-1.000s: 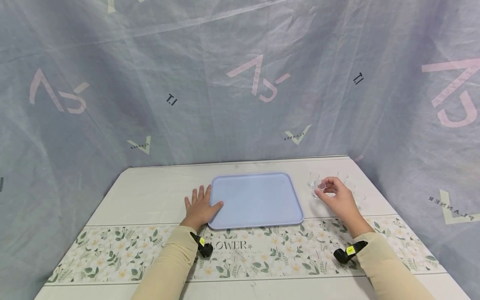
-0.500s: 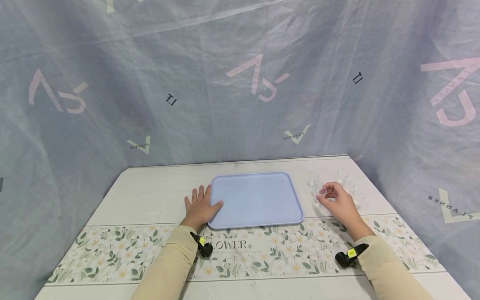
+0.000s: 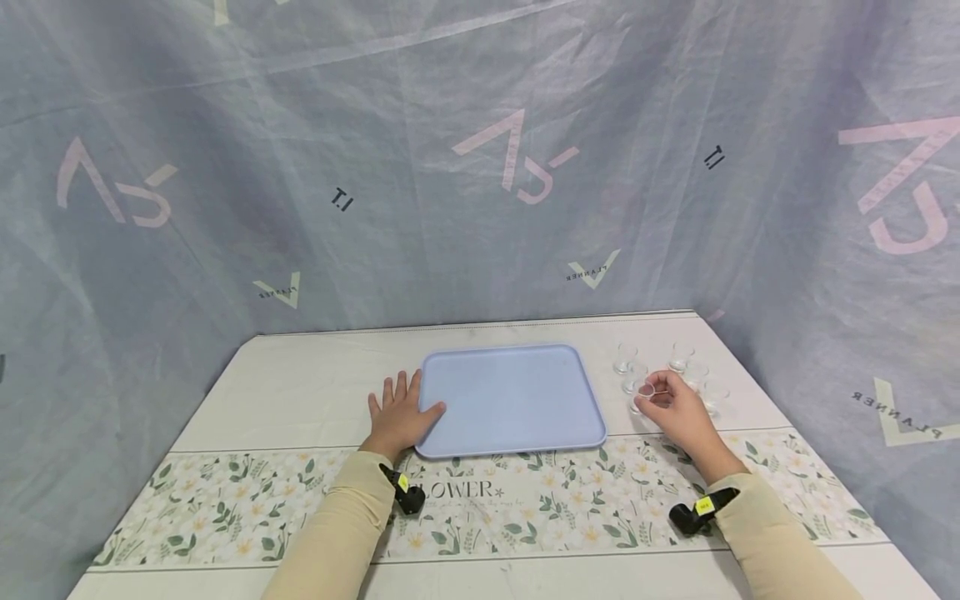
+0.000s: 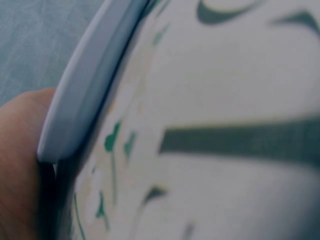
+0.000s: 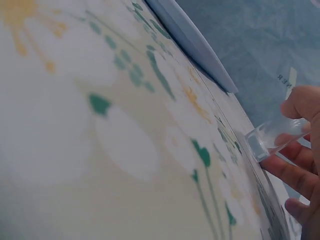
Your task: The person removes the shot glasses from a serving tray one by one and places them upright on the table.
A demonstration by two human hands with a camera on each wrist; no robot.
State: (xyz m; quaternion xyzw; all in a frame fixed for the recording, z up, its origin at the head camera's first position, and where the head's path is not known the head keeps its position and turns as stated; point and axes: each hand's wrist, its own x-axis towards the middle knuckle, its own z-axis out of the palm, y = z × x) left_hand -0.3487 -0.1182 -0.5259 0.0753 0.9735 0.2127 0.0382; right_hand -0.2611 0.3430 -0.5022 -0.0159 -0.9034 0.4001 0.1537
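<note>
My right hand [image 3: 682, 417] pinches a small clear glass cup [image 3: 642, 402] between thumb and fingers, right of the blue tray [image 3: 510, 400]. In the right wrist view this cup [image 5: 270, 140] has its base at the tabletop. Just behind it stand two similar glass cups, the nearer one [image 3: 633, 379] close to the held one and the farther one [image 3: 626, 358] beyond. My left hand [image 3: 401, 421] lies with fingers spread at the tray's left edge, the thumb over the rim. The left wrist view shows the tray's edge [image 4: 85, 85] beside that hand.
Three more clear glass cups stand beyond and right of my right hand: a far one [image 3: 681, 357], a middle one [image 3: 696, 375] and a near one [image 3: 716, 398], partly hidden. A floral strip [image 3: 495, 508] crosses the white tabletop. A grey curtain [image 3: 420, 208] closes the back and sides.
My right hand has moved slightly toward me with the glass cup and lowered it; the cup behind now shows apart from it. My left hand and the tray have stayed in place.
</note>
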